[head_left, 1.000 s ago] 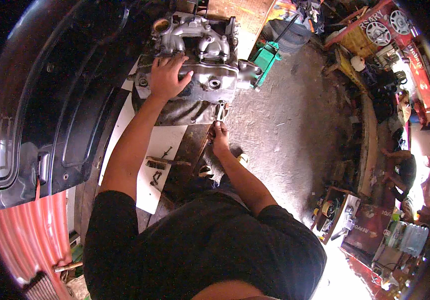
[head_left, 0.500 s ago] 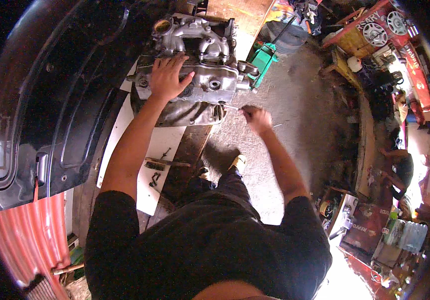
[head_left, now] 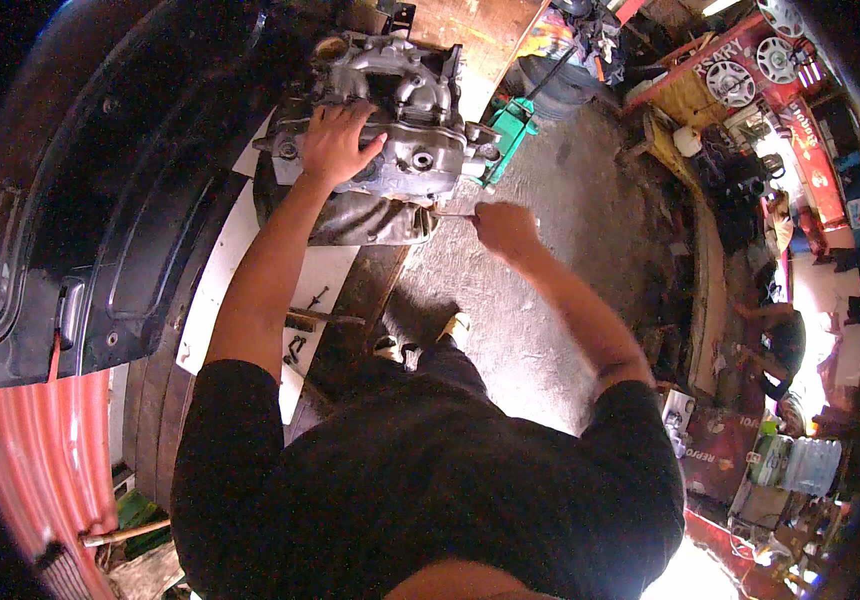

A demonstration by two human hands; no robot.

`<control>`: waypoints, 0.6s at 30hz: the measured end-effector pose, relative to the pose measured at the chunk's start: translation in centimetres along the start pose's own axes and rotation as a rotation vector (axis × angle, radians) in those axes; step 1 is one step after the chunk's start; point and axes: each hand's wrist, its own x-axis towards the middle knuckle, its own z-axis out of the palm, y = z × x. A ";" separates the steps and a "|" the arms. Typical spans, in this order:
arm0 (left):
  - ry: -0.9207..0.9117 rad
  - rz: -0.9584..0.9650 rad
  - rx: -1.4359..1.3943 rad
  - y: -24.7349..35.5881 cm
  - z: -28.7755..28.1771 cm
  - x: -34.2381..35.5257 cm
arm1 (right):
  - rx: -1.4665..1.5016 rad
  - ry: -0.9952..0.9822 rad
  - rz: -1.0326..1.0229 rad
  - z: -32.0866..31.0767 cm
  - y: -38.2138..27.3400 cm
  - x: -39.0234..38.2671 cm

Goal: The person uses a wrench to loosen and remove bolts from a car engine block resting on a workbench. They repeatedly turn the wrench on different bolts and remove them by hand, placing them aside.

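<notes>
A grey metal engine [head_left: 395,150] lies at the top centre, with a ribbed cover and a dark, dented oil pan [head_left: 375,222] on the side nearest me. My left hand [head_left: 338,145] rests on top of the cover, its fingers spread and thumb apart. To the right of the pan, my right hand [head_left: 503,228] is closed round the end of a thin metal rod-like tool [head_left: 456,215]. The tool's other end meets the engine's lower right corner, where the pan joins the block. Exactly what it sits on is too small to make out.
Below the engine, bolts [head_left: 318,298] and a wooden-handled brush [head_left: 325,317] lie on a white board [head_left: 218,318]. A black vehicle panel [head_left: 110,220] stands on the left. A green floor jack [head_left: 507,135] is beyond my right hand. Another person [head_left: 782,345] is at the far right.
The view has shifted slightly, moving the scene left and up. My right hand has turned at the wrist, still gripping the tool. My left hand stays on the cover.
</notes>
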 end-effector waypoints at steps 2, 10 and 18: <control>0.013 0.001 -0.002 0.3 0.5 0.5 | 0.326 0.018 0.194 7.2 1.1 -0.4; 0.013 0.021 -0.019 0.1 0.0 0.3 | 1.729 0.249 0.438 17.7 -7.9 1.1; 0.039 0.038 -0.035 0.3 -0.1 0.6 | 1.887 0.369 0.451 18.3 -10.0 3.0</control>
